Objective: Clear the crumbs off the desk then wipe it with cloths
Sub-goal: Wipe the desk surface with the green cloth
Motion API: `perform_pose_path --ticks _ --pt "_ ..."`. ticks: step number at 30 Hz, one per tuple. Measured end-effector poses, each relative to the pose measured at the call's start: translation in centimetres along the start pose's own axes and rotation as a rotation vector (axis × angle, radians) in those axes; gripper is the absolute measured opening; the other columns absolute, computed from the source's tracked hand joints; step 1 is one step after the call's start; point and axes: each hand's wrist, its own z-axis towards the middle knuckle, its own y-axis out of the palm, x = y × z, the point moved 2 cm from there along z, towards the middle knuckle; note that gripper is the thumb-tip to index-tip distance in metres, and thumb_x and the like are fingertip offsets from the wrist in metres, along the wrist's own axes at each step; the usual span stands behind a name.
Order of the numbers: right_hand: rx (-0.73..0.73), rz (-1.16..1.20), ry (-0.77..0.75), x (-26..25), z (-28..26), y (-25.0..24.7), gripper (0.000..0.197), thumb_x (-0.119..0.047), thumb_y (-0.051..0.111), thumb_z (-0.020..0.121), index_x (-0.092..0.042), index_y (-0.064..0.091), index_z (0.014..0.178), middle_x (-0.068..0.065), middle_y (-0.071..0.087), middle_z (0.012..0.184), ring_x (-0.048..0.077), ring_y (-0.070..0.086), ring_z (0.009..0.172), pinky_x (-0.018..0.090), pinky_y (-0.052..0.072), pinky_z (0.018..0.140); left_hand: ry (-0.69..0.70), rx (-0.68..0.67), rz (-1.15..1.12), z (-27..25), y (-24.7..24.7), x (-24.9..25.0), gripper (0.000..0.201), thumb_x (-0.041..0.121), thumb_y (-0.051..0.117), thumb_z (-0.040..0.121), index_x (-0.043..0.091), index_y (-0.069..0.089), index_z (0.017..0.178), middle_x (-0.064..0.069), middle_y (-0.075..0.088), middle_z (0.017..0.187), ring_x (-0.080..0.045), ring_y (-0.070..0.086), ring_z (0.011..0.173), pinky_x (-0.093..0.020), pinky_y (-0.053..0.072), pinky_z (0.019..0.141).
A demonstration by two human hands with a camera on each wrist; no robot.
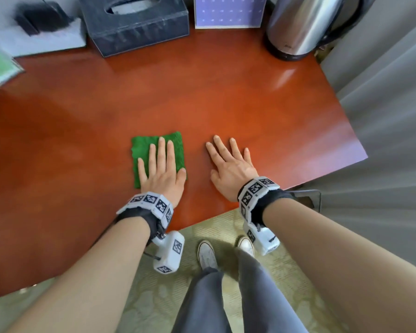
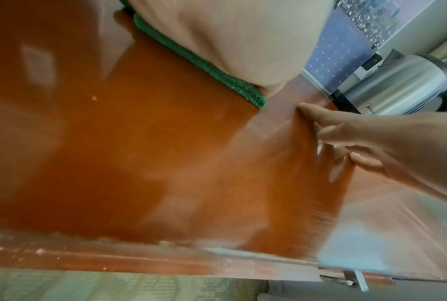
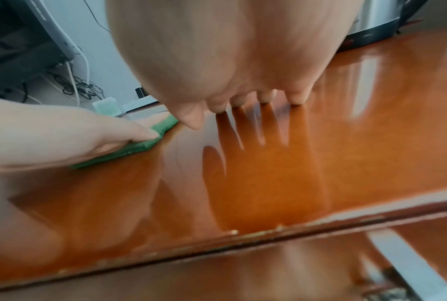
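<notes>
— One cloth, the green cloth, is all I have under my hands right now. It lies folded flat on the desk, a little in from the near edge and about midway along it.

— And how are you holding it?

— I'm not gripping it. My left hand lies on it with fingers straight and spread, palm pressing down. My right hand is just beside it, flat on the bare wood, fingers also straight, holding nothing.

— So how do you wipe well from there?

— I'd keep the palm weight even so the folded cloth doesn't bunch or slip out from under my fingers. I'd work in overlapping strokes out from the near edge toward the far edge. There I'd slow down near the tissue box and the kettle at the far right corner.

— Any crumbs left?

— The left wrist view shows pale specks on the wood and along the near edge, so I judge that strip needs a pass too. The right hand can steady me.
</notes>
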Motion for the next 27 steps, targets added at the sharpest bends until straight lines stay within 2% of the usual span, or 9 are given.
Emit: perform_pose_path --ticks 3,9,11,15,18,20,23,25,27 --pt "-0.010 0.003 0.003 0.0 0.6 -0.3 0.069 -0.037 0.032 0.096 -0.032 -0.001 0.157 -0.011 -0.011 0.164 0.029 -0.008 0.151 0.059 0.003 0.119 0.017 -0.004 0.014 1.5 -0.6 0.2 0.071 0.046 0.026 0.101 0.025 -0.013 0.156 0.006 -0.019 0.163 -0.015 -0.014 0.151 -0.048 -0.005 0.122" --pt "-0.033 -0.011 -0.018 0.6 1.3 -0.8 0.068 -0.034 0.033 0.097 -0.033 -0.001 0.156 -0.012 -0.011 0.163 0.027 -0.006 0.151 0.057 0.004 0.120 -0.010 0.012 -0.055 8.7 -2.8 1.2 0.069 0.042 0.026 0.101 0.025 -0.010 0.158 0.006 -0.018 0.164 -0.016 -0.014 0.151 -0.050 -0.006 0.121" --pt "-0.032 -0.025 -0.012 0.5 1.3 -0.7 0.069 -0.033 0.033 0.097 -0.033 -0.002 0.156 -0.012 -0.012 0.163 0.027 -0.007 0.151 0.057 0.004 0.120 0.022 -0.017 -0.039 7.3 -2.5 1.2 0.069 0.043 0.025 0.102 0.024 -0.012 0.157 0.005 -0.019 0.164 -0.016 -0.015 0.151 -0.050 -0.006 0.121" --pt "-0.016 -0.040 -0.014 0.3 1.7 -0.8 0.069 -0.034 0.032 0.097 -0.031 -0.005 0.156 -0.011 -0.014 0.163 0.028 -0.009 0.151 0.059 0.003 0.119 0.129 -0.016 0.030 0.1 -0.3 0.9 0.072 0.047 0.023 0.101 0.023 -0.016 0.156 0.005 -0.022 0.163 -0.016 -0.016 0.151 -0.048 -0.005 0.122" --pt "-0.043 -0.044 -0.018 0.4 2.1 -1.1 0.068 -0.036 0.031 0.099 -0.031 -0.006 0.156 -0.011 -0.016 0.163 0.027 -0.011 0.151 0.061 0.002 0.118 0.134 -0.075 0.053 -2.7 0.9 1.0 0.072 0.050 0.012 0.095 0.024 -0.019 0.155 0.006 -0.024 0.162 -0.016 -0.017 0.150 -0.047 -0.007 0.121" --pt "-0.073 -0.045 -0.021 0.3 2.3 -1.5 0.068 -0.036 0.032 0.100 -0.029 -0.005 0.156 -0.010 -0.016 0.163 0.028 -0.012 0.150 0.062 0.002 0.118 0.117 -0.096 0.056 -1.3 0.5 1.2 0.071 0.049 0.013 0.097 0.025 -0.022 0.153 0.007 -0.028 0.161 -0.014 -0.020 0.149 -0.047 -0.008 0.121" --pt "-0.081 -0.056 -0.040 0.1 2.7 -2.6 0.068 -0.034 0.035 0.100 -0.025 0.000 0.157 -0.005 -0.012 0.164 0.031 -0.007 0.151 0.064 0.009 0.116 0.083 -0.104 0.022 3.5 -1.3 2.0 0.072 0.045 0.024 0.101 0.026 -0.021 0.154 0.009 -0.028 0.160 -0.013 -0.021 0.149 -0.048 -0.008 0.122" --pt "-0.064 -0.064 -0.046 0.4 3.2 -3.5 0.068 -0.033 0.037 0.100 -0.023 0.003 0.157 -0.002 -0.011 0.164 0.032 -0.003 0.151 0.061 0.012 0.117 0.036 -0.091 -0.020 7.0 -2.7 2.9 0.072 0.043 0.028 0.102 0.026 -0.017 0.155 0.008 -0.024 0.162 -0.013 -0.018 0.150 -0.048 -0.008 0.122" --pt "-0.041 -0.082 -0.062 1.2 4.2 -4.4 0.069 -0.032 0.038 0.100 -0.021 0.001 0.157 0.000 -0.012 0.164 0.032 -0.003 0.151 0.054 0.011 0.120 -0.003 -0.080 -0.037 9.6 -3.8 3.7 0.071 0.043 0.028 0.102 0.025 -0.015 0.156 0.007 -0.022 0.163 -0.014 -0.017 0.150 -0.048 -0.008 0.121"
